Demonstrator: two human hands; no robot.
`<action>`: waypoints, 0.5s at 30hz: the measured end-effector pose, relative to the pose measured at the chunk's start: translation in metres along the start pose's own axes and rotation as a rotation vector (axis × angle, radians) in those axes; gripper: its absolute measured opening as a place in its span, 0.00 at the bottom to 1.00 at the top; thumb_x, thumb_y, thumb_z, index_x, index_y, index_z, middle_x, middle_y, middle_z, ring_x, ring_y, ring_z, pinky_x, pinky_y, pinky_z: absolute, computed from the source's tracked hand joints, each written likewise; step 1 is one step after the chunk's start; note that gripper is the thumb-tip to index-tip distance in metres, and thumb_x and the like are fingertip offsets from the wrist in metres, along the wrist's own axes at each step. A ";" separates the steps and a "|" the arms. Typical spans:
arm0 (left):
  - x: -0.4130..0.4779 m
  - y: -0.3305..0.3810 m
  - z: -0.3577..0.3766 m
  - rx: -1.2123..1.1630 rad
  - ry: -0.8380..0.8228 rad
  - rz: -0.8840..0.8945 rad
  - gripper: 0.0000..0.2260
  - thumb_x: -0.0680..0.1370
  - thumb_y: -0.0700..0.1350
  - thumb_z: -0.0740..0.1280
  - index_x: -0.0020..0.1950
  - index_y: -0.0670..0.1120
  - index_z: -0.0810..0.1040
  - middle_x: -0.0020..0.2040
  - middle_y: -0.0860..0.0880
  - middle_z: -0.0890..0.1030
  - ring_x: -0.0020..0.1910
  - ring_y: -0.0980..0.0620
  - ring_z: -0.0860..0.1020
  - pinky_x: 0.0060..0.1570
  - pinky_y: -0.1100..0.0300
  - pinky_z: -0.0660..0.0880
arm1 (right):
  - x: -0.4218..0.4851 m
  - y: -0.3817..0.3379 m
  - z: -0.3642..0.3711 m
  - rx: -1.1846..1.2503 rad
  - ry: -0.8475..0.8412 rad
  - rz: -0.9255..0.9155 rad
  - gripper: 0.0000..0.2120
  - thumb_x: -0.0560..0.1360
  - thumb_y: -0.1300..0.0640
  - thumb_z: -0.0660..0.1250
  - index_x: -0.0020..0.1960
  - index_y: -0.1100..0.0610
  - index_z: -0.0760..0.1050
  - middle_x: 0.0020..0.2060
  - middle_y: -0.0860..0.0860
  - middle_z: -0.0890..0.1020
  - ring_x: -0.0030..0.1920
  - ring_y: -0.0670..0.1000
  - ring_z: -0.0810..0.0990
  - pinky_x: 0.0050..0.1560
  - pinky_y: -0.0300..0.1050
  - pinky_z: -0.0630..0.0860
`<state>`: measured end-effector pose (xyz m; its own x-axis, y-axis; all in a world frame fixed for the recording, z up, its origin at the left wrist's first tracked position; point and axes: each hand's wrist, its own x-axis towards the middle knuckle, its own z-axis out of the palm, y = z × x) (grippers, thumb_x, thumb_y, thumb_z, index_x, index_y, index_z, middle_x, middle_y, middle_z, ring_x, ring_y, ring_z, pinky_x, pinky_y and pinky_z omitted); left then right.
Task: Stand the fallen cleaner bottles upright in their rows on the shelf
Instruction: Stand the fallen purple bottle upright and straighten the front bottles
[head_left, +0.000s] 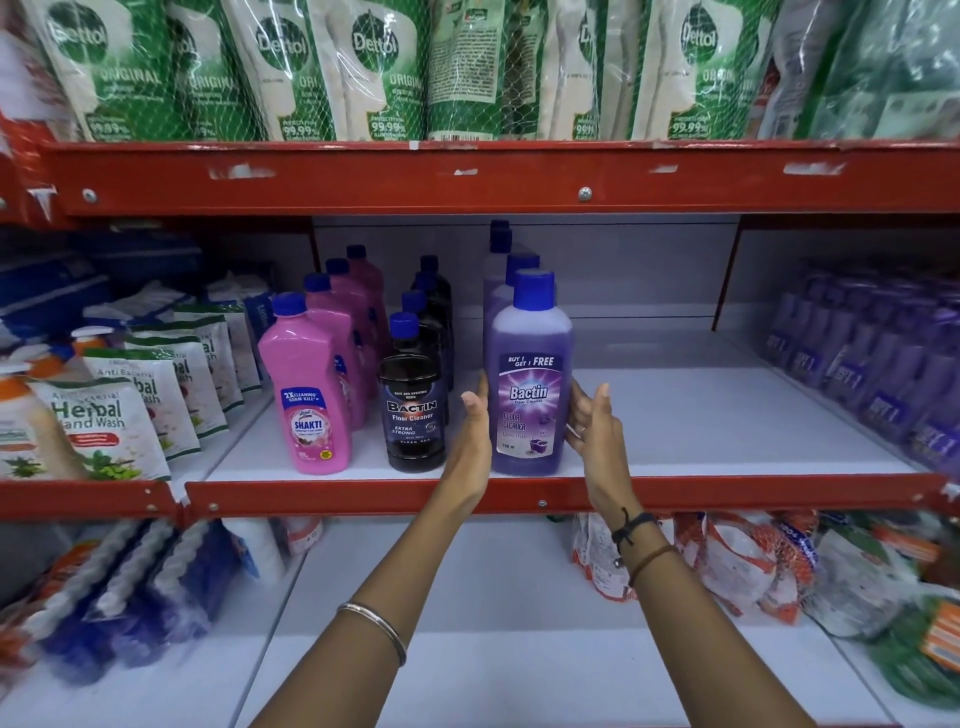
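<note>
Both hands were up at the middle shelf (675, 431), flanking the front purple bottle (531, 384). Left hand (474, 431) was flat, fingers straight and together, palm toward the bottle's left side, touching or just beside it. Right hand (592, 421) was open w/ fingers loosely curved at the bottle's right side; can't tell if it was touching. Neither hand was closed around it.

The purple bottle stood upright at the shelf's front edge, blue cap on top. Label read "BUY 1 GET 1 FREE", "Bactin", "FLOOR CLEANER"; smaller print too blurred. Behind it, more purple bottles (506, 270) stood upright in a row running to the back.

To the left, a row of black bottles (426, 312), all upright; front black bottle (414, 400) read "BACTIN Floor Cleaner EXTRA STRONG". Further left, a row of pink bottles (343, 296), also upright; front pink bottle (306, 395) read "2X CLEANING", "SHAKTI".

Far left, pouches (104, 415) marked "Anti Bacterial Herbal Hand Wash". Far right of the same shelf, wrapped purple packs (862, 353), blurred. Top shelf had green-and-white refill pouches (374, 67) in netting, reading "Dettol ORIGINAL" and "99.99%".

Left wrist wore a metal bangle (374, 629); right wrist had a black thread and a thin brown band (644, 540).
</note>
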<state>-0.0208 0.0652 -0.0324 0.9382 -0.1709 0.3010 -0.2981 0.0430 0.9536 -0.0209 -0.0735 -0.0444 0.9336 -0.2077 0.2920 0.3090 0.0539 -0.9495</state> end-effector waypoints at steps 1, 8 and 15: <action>-0.002 -0.001 0.001 0.018 -0.005 0.008 0.43 0.61 0.79 0.43 0.73 0.63 0.55 0.74 0.60 0.61 0.72 0.59 0.63 0.72 0.53 0.63 | 0.000 0.000 0.000 -0.004 -0.007 -0.001 0.26 0.80 0.45 0.43 0.70 0.55 0.67 0.57 0.46 0.77 0.51 0.39 0.78 0.43 0.28 0.77; -0.017 0.003 0.002 0.093 -0.026 -0.023 0.44 0.60 0.80 0.40 0.73 0.64 0.48 0.78 0.56 0.53 0.76 0.54 0.55 0.74 0.43 0.56 | -0.014 -0.006 -0.001 -0.040 -0.039 0.006 0.26 0.80 0.43 0.42 0.71 0.52 0.64 0.55 0.44 0.76 0.49 0.37 0.77 0.38 0.26 0.75; -0.031 0.016 0.007 0.080 -0.026 -0.065 0.40 0.66 0.72 0.37 0.75 0.57 0.45 0.76 0.55 0.53 0.68 0.60 0.57 0.69 0.57 0.58 | -0.025 -0.010 -0.003 -0.087 -0.052 -0.006 0.25 0.80 0.43 0.42 0.72 0.50 0.63 0.56 0.45 0.76 0.50 0.38 0.77 0.39 0.26 0.76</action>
<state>-0.0554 0.0644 -0.0267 0.9514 -0.1968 0.2371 -0.2508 -0.0475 0.9669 -0.0483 -0.0715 -0.0426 0.9407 -0.1572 0.3007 0.2993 -0.0328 -0.9536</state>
